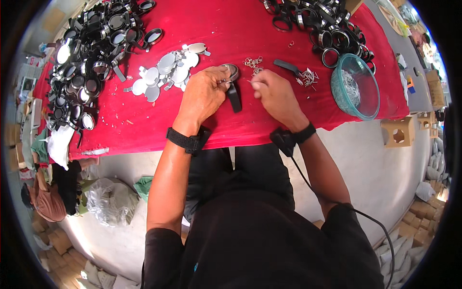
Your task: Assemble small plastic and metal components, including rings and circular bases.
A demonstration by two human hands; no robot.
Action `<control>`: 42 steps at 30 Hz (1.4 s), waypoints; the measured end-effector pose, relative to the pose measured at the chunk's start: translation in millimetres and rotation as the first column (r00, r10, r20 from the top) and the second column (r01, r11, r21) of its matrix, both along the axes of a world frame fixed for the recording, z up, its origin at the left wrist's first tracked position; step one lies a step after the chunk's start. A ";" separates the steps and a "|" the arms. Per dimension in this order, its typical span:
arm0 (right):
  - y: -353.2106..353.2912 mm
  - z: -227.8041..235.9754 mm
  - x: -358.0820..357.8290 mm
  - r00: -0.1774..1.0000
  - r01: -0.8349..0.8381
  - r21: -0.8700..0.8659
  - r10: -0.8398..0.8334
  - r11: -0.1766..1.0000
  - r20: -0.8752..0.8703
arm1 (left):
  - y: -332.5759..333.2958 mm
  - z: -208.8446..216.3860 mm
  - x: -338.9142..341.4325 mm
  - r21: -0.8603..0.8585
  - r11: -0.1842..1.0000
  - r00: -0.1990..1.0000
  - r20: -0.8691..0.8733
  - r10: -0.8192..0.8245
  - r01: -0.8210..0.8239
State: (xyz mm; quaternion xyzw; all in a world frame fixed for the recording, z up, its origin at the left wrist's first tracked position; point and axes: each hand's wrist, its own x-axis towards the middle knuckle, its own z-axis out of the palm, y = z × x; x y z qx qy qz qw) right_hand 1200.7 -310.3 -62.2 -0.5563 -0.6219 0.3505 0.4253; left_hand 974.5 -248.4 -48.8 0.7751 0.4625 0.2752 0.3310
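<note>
My left hand is closed round a small round metal-topped part with a black handle, held just above the red cloth, the handle pointing toward me. Beside it, my right hand is pinched, thumb against fingers. Something thin and pale seems to stick out of that pinch, too small to name. Small metal clips lie just beyond the hands. To the right are a loose black handle and a pile of small metal pins. Flat silver discs with tabs are heaped left of my left hand.
Black rings with handles, many holding silver discs, form a big pile at the left. More black rings lie at the far right, by a clear green bowl of small metal pieces. Another person is at the lower left.
</note>
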 end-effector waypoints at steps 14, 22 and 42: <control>32.2 -15.8 -14.8 0.959 -0.143 0.198 0.086 0.970 0.271 | 0.9 4.1 0.7 0.024 1.000 0.999 -0.038 -0.017 0.018; 41.0 -9.6 -10.8 0.978 -0.135 0.100 0.116 0.986 0.172 | -2.1 1.6 2.2 0.049 0.999 0.999 0.043 0.018 -0.020; 19.6 -27.6 -42.9 0.990 0.119 -0.118 -0.128 0.986 -0.067 | -6.0 -11.0 6.9 0.004 0.994 0.984 0.142 0.109 -0.111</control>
